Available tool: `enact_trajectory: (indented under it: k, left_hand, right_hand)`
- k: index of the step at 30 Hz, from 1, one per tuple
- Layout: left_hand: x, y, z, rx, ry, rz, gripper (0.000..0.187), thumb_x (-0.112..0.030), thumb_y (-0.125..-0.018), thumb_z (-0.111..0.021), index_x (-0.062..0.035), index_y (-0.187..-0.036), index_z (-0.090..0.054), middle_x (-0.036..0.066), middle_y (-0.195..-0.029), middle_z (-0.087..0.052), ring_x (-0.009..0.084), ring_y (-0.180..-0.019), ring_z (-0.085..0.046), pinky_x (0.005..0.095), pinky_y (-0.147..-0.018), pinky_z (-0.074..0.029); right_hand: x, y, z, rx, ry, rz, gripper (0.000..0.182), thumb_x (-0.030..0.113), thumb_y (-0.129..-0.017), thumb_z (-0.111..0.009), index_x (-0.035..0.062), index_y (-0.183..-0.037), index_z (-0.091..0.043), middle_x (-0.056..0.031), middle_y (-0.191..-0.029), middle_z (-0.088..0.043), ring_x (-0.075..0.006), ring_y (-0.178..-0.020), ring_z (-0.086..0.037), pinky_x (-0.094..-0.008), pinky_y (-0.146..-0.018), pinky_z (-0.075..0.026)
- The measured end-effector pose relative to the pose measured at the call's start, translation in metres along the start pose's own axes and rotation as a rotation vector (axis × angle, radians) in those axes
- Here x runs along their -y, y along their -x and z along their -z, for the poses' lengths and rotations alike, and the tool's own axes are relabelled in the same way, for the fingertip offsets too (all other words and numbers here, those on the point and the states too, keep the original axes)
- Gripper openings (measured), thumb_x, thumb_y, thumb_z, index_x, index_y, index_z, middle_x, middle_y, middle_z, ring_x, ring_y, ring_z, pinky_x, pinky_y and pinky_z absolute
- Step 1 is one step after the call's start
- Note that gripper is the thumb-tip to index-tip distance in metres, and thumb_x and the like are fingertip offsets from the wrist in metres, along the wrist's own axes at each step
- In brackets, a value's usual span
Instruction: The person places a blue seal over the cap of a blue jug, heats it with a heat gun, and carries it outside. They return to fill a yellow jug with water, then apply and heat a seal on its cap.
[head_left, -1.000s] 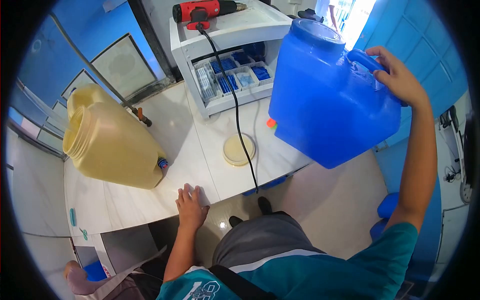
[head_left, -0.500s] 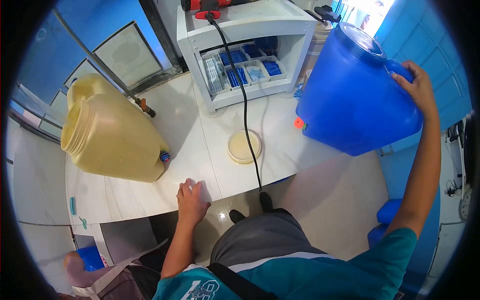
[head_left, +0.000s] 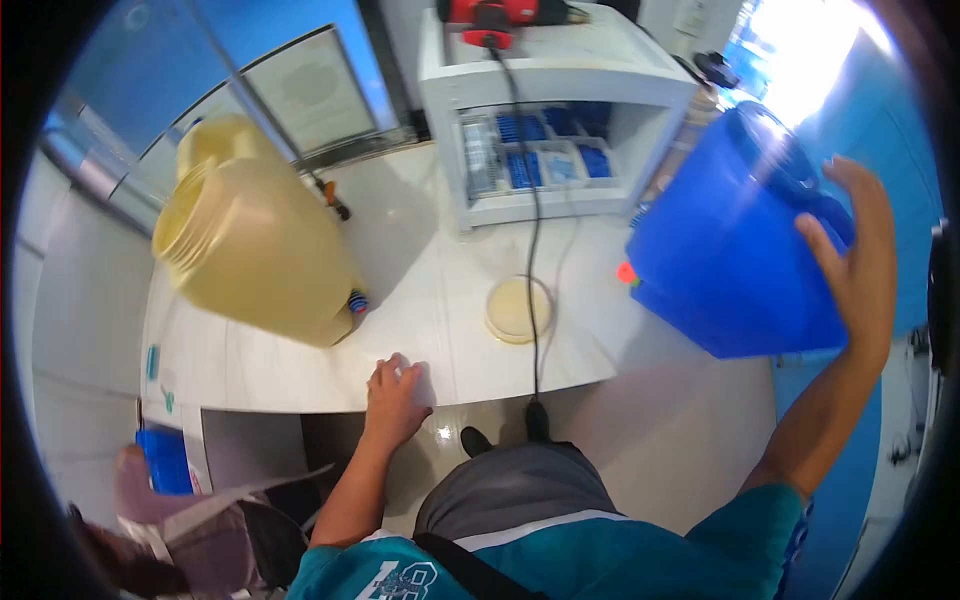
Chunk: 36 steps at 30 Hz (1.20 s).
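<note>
A big blue jerrycan with a capped top stands at the table's right end. My right hand is at its handle, thumb and fingers apart, not wrapped round it. An orange piece shows at the can's lower left. My left hand rests on the table's front edge, its fingers spread and slightly bent. Left of it stands a yellowish jerrycan with its mouth uncovered and a striped fitting low on its side. A round, pale lid lies on the table between the two cans.
A white shelf unit holds baskets of blue packets, with a red-and-black power tool on top. Its black cord hangs over the table and past its front edge. A person is at lower left.
My right hand has loosened from the blue jerrycan's handle, and its fingers have spread. My left hand stays at the table edge. The whole view has shifted.
</note>
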<state>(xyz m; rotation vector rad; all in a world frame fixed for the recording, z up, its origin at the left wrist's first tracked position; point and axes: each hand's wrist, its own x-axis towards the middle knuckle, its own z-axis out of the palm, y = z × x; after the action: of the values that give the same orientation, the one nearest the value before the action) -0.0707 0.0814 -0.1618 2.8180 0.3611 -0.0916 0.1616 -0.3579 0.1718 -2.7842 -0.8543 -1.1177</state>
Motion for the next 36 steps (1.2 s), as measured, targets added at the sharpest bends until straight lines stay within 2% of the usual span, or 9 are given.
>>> enact_trajectory:
  k: [2,6,13,17,19,25,31,33,36]
  left_hand:
    - [-0.003,-0.001,0.004,0.013,0.022,-0.007,0.080,-0.017,-0.061,-0.091,-0.0134,-0.133,-0.055,0.021,-0.144,-0.041,0.0469,-0.130,-0.042,0.0527,-0.108,-0.041]
    - [-0.005,-0.001,0.003,0.008,0.038,0.033,0.079,-0.017,-0.060,-0.091,-0.0177,-0.132,-0.056,0.019,-0.142,-0.043,0.0464,-0.129,-0.043,0.0534,-0.107,-0.043]
    - [-0.002,0.000,-0.003,-0.024,0.039,0.058,0.082,-0.018,-0.060,-0.091,-0.0195,-0.133,-0.055,0.019,-0.144,-0.042,0.0468,-0.131,-0.042,0.0534,-0.108,-0.042]
    - [-0.005,0.001,-0.001,-0.011,0.045,0.069,0.083,-0.019,-0.060,-0.092,-0.0191,-0.134,-0.055,0.018,-0.147,-0.041,0.0476,-0.134,-0.040,0.0526,-0.109,-0.041]
    - [-0.006,-0.001,-0.001,-0.004,0.047,0.080,0.083,-0.019,-0.060,-0.092,-0.0188,-0.134,-0.055,0.018,-0.147,-0.041,0.0479,-0.136,-0.039,0.0522,-0.110,-0.041]
    - [-0.007,-0.001,0.001,0.013,0.054,0.075,0.083,-0.017,-0.059,-0.091,-0.0182,-0.135,-0.055,0.015,-0.150,-0.040,0.0468,-0.137,-0.038,0.0514,-0.111,-0.040]
    - [-0.001,-0.004,-0.006,0.053,0.055,0.098,0.085,-0.019,-0.060,-0.091,-0.0180,-0.136,-0.054,0.016,-0.150,-0.039,0.0474,-0.136,-0.038,0.0520,-0.112,-0.039]
    - [0.005,-0.003,-0.018,0.005,-0.007,0.060,0.087,-0.023,-0.060,-0.090,-0.0187,-0.138,-0.052,0.017,-0.150,-0.038,0.0482,-0.137,-0.037,0.0556,-0.112,-0.037]
    - [-0.002,0.002,-0.003,0.062,0.017,0.084,0.082,-0.030,-0.068,-0.088,-0.0193,-0.140,-0.050,0.019,-0.151,-0.037,0.0477,-0.138,-0.035,0.0616,-0.110,-0.034]
  right_hand:
    - [0.041,0.002,-0.003,-0.059,-0.017,0.212,0.039,0.023,-0.083,-0.077,0.0016,-0.113,-0.065,-0.0177,-0.118,-0.065,-0.0367,-0.114,-0.059,-0.0443,-0.103,-0.043]
    - [0.108,0.032,-0.067,-0.031,-0.923,0.286,0.031,0.020,-0.083,-0.077,0.0007,-0.104,-0.067,-0.0176,-0.107,-0.067,-0.0345,-0.102,-0.064,-0.0427,-0.094,-0.049]
    - [0.192,0.065,-0.224,-0.021,-1.400,-0.366,0.011,0.001,-0.086,-0.068,0.0016,-0.097,-0.065,-0.0121,-0.096,-0.067,-0.0222,-0.092,-0.065,-0.0325,-0.082,-0.050]
    - [0.244,0.033,-0.188,-0.017,-1.605,0.147,0.012,0.000,-0.085,-0.068,0.0029,-0.097,-0.065,-0.0121,-0.094,-0.067,-0.0240,-0.084,-0.064,-0.0320,-0.077,-0.052]
    - [0.267,0.004,-0.176,0.083,-1.642,0.206,0.012,0.003,-0.086,-0.067,0.0028,-0.099,-0.065,-0.0131,-0.094,-0.066,-0.0269,-0.082,-0.065,-0.0332,-0.074,-0.053]
    - [0.375,-0.092,-0.242,0.241,-1.311,0.089,0.031,0.012,-0.091,-0.059,0.0068,-0.121,-0.055,-0.0194,-0.117,-0.058,-0.0376,-0.108,-0.061,-0.0471,-0.090,-0.051]
    - [0.435,-0.124,-0.318,0.482,-0.904,0.164,0.037,0.007,-0.090,-0.055,0.0123,-0.127,-0.053,-0.0217,-0.129,-0.052,-0.0411,-0.115,-0.059,-0.0476,-0.095,-0.052]
    - [0.444,-0.130,-0.339,0.571,-0.706,0.228,0.050,0.014,-0.096,-0.052,0.0138,-0.145,-0.042,-0.0195,-0.133,-0.051,-0.0382,-0.118,-0.058,-0.0475,-0.093,-0.051]
    - [0.454,-0.136,-0.352,0.569,-0.615,0.256,0.053,0.016,-0.098,-0.049,0.0163,-0.150,-0.038,-0.0188,-0.136,-0.051,-0.0362,-0.118,-0.058,-0.0464,-0.092,-0.052]
